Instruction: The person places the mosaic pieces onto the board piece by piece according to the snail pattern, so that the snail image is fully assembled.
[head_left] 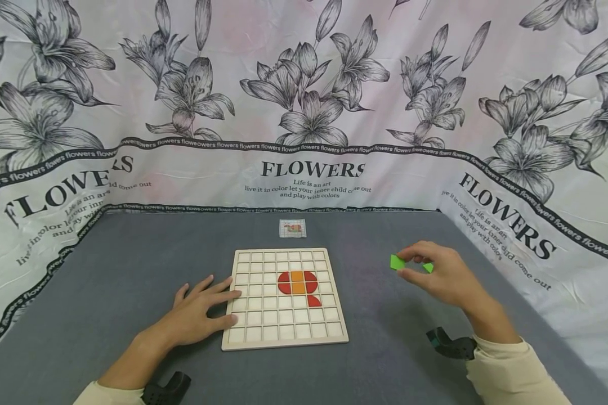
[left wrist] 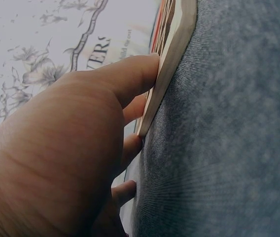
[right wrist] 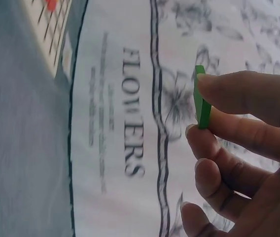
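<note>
Because the gridded board point(head_left: 285, 343) lies flat, I judge that my left hand point(head_left: 193, 316), fingers extended at its left rim, steadies it. My right hand point(head_left: 442, 275) pinches a green piece point(head_left: 397, 262) above the table point(head_left: 132, 259), right of the board, apparently keeping its projecting end unobstructed.

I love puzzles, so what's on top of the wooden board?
Red pieces and orange pieces lie there; the left hand touches the board. What's under those pieces is covered.
</note>
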Action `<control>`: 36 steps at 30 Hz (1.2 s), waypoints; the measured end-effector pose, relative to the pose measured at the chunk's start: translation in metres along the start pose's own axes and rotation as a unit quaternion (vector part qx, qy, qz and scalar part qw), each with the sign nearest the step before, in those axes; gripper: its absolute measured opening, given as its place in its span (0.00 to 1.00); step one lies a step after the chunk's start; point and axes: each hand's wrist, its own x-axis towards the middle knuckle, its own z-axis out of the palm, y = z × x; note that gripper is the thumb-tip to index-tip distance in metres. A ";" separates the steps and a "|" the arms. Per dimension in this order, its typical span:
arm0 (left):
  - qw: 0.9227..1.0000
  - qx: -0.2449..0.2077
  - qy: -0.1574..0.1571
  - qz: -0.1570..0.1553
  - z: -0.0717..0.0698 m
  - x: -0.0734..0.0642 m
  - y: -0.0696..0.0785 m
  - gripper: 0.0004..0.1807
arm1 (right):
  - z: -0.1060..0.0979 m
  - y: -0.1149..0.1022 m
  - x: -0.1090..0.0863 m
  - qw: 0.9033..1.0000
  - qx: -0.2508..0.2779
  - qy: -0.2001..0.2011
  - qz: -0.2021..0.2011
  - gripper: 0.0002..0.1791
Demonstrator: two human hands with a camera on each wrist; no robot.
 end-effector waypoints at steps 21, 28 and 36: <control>1.000 -0.008 -0.010 -0.003 -0.002 -0.001 0.002 0.33 | 0.053 -0.062 0.036 0.993 0.108 -0.040 -0.040 0.15; 1.000 -0.010 -0.010 -0.004 -0.001 0.000 0.001 0.33 | 0.077 -0.073 0.043 0.989 0.132 -0.054 -0.044 0.14; 1.000 -0.006 -0.007 -0.004 -0.001 -0.001 0.001 0.33 | 0.106 -0.077 0.051 0.983 0.156 -0.090 -0.048 0.12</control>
